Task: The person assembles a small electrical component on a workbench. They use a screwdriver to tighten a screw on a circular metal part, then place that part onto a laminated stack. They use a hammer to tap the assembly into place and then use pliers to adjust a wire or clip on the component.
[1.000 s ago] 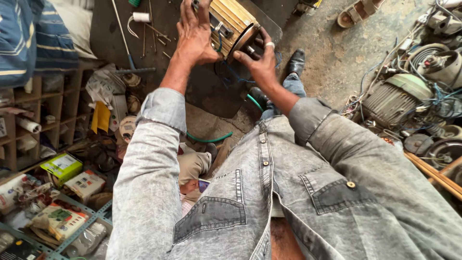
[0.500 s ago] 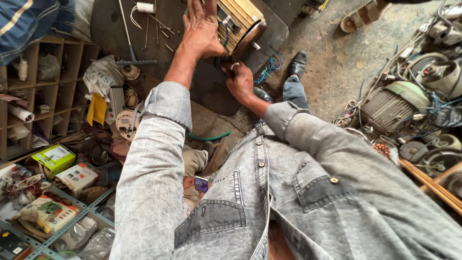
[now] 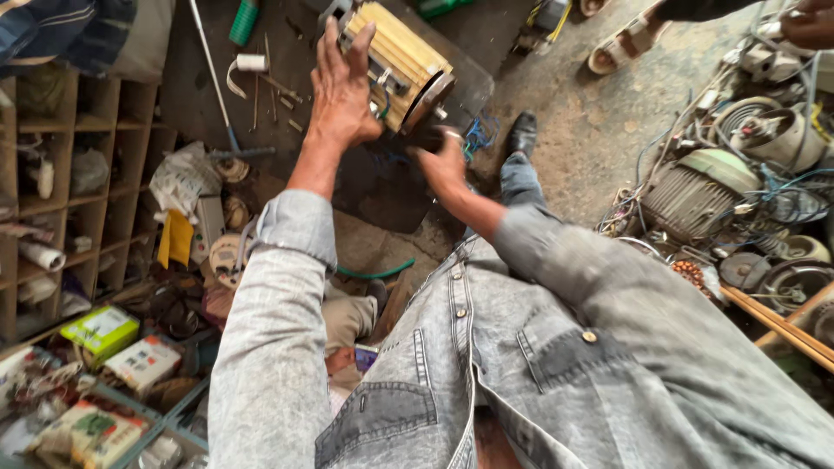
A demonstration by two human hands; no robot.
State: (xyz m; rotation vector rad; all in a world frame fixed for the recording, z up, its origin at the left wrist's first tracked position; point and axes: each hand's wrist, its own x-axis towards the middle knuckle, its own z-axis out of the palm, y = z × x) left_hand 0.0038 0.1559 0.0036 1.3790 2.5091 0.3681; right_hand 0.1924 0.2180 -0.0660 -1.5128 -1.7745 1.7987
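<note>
A yellow ribbed electric motor (image 3: pixel 408 56) lies tilted on a dark mat (image 3: pixel 382 182) on the floor ahead of me. My left hand (image 3: pixel 343 82) rests on the motor's left side with fingers spread over its top. My right hand (image 3: pixel 441 161) is at the motor's lower open end, fingers curled near the round rim; whether it grips anything is unclear. Both arms wear a grey denim jacket.
Wooden shelving (image 3: pixel 69 174) stands at left, with cartons (image 3: pixel 100 330) and packets below. Tools, a tape roll (image 3: pixel 250 62) and a long rod (image 3: pixel 213 78) lie beyond. Old motors and wire coils (image 3: pixel 704 200) pile at right. Another person's sandalled foot (image 3: pixel 612 52) is at top right.
The view has tilted up, so the motor sits lower and fuller in frame. My right hand slid down from the motor's end to below its rim; my left hand stays on it.
</note>
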